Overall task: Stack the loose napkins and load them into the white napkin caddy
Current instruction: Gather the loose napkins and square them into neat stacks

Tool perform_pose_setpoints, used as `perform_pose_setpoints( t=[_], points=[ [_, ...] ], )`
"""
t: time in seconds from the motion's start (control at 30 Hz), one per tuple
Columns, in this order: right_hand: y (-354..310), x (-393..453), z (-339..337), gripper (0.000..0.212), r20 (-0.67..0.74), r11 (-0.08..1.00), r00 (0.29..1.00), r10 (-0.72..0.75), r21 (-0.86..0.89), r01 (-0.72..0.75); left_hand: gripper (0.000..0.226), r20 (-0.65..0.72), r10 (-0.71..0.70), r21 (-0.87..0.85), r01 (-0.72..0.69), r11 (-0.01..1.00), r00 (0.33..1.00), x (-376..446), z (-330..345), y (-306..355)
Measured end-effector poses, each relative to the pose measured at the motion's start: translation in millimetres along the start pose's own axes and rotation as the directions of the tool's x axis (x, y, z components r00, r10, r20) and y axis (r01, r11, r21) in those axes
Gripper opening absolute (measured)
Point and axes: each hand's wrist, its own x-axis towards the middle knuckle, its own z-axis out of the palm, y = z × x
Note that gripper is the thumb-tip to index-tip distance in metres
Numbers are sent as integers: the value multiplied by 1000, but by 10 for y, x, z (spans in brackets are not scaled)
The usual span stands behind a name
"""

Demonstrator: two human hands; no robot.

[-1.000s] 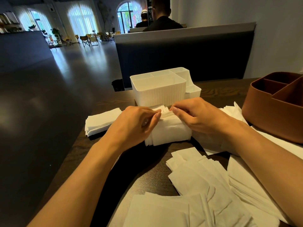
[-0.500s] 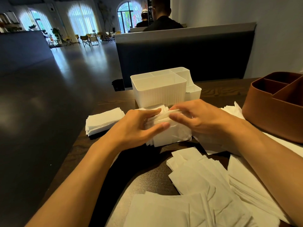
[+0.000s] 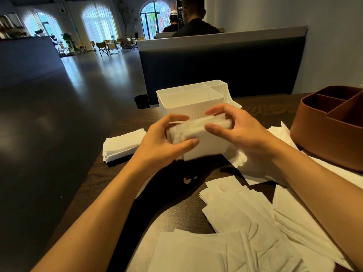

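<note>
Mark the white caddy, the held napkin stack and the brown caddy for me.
white caddy (image 3: 191, 108), head view, ribbed front wall.
held stack (image 3: 204, 142), head view, near face.
brown caddy (image 3: 322, 138), head view, outer wall.

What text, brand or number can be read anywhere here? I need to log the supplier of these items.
None can be read. The white caddy, the brown caddy, the napkin bundle held in both hands, and the loose napkins on the table all show plain, unprinted surfaces.
</note>
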Motion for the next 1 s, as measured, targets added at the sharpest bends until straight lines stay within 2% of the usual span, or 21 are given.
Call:
perform_pose_setpoints(
  t=[0.1, 0.2, 0.4, 0.53, 0.73, 0.8, 0.87, 0.9, 1.0],
  points=[
    [43, 7, 100, 49, -43, 987, 991, 125, 105, -120, 64, 49, -44, -31, 46, 998, 998, -16, 107, -61],
    [4, 14, 204, 45, -48, 953, 975, 219, 226, -203, 64, 17, -31, 6, 30, 1000, 999, -25, 197, -112],
    [36, 77, 260, 37, -89, 977, 975, 202, 84, -195, 57, -13, 40, 130, -38, 991, 999, -31, 311, -136],
    [19, 49, 322, 34, -51, 957, 964, 262, 146, -252, 52, -25, 23, 136, -20, 991, 999, -37, 304, -154],
    [-52, 51, 344, 34, -100, 990, 985, 139, 33, -137, 44, -33, 24, 189, -18, 982, 999, -27, 269, -162],
    [-66, 27, 227, 40, -3, 996, 996, 89, -16, -89, 41, -28, 10, 187, -5, 982, 1000, -21, 236, -151],
    [-77, 4, 153, 54, 112, 995, 991, 67, -83, -58, 41, -37, -3, 125, 7, 992, 999, -23, 209, -121],
    [-70, -4, 138, 54, 131, 995, 990, 53, -88, -42, 42, -50, -3, 86, 7, 996, 999, -21, 194, -100],
    [-64, -11, 133, 37, 46, 1000, 999, -6, 12, 6, 50, -112, 36, -3, -37, 999, 993, -10, 161, -49]
  ],
)
